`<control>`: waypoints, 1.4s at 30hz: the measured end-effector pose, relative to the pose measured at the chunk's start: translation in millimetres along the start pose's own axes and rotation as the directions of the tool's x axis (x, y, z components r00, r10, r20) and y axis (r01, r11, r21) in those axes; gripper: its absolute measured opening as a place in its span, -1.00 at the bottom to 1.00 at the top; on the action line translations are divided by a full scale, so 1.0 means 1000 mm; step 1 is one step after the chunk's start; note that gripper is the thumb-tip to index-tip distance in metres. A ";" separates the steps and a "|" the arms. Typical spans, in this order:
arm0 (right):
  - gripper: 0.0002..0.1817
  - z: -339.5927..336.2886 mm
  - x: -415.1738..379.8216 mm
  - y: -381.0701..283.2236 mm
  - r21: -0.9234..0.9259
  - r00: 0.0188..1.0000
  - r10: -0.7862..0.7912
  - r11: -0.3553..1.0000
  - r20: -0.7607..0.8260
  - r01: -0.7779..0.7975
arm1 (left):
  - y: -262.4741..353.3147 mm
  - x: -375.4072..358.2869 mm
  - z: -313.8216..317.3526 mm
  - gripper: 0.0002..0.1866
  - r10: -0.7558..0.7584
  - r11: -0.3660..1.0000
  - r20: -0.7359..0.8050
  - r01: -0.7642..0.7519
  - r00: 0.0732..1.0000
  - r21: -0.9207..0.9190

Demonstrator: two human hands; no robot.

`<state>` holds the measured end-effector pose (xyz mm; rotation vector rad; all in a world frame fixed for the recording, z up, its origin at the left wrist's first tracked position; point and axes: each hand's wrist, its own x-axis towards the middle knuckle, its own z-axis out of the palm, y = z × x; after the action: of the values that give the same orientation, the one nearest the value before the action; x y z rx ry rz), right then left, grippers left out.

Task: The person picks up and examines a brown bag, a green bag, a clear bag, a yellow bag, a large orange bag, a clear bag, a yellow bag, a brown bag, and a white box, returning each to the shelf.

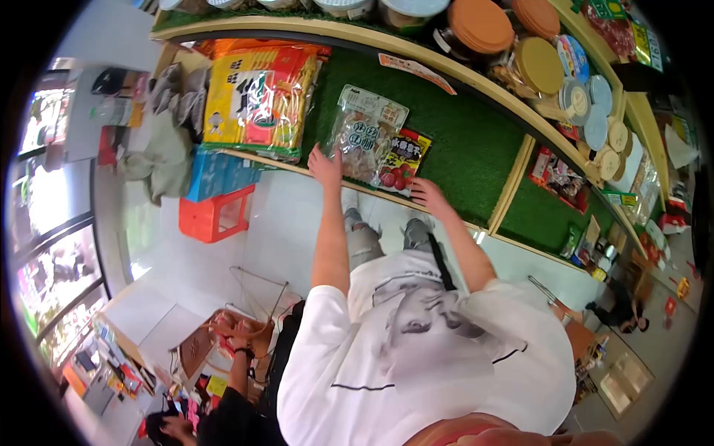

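My left hand (pixel 326 166) is at the left edge of a clear plastic snack bag (pixel 360 143) with a white header and green lettering. Its fingers are extended, with the fingertips right by the bag's side. My right hand (pixel 428 194) has its fingers apart at the lower right corner of a smaller black and yellow packet (pixel 405 156) with red fruit printed on it. That packet overlaps the right side of the clear bag. Both lie flat on a green turf-lined shelf (pixel 468 149).
Large yellow and red snack bags (pixel 260 100) are stacked on the shelf's left. Above, another shelf bears lidded tubs (pixel 482 26). A wooden divider (pixel 512 182) separates the right compartment. Below left stands a red stool (pixel 216 214). A person in black (pixel 238 401) is behind at lower left.
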<state>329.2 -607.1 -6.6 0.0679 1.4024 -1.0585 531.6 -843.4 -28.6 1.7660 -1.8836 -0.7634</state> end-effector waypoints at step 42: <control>-0.65 -0.132 -0.388 0.388 0.104 0.273 -0.207 0.586 -0.939 0.803 | 0.167 -0.523 0.032 -0.36 -0.026 0.958 0.826 0.222 -0.563 0.181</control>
<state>544.6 -90.9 69.3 0.7343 2.0184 -2.2959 428.8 -314.7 84.0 0.6424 -1.9680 -3.6243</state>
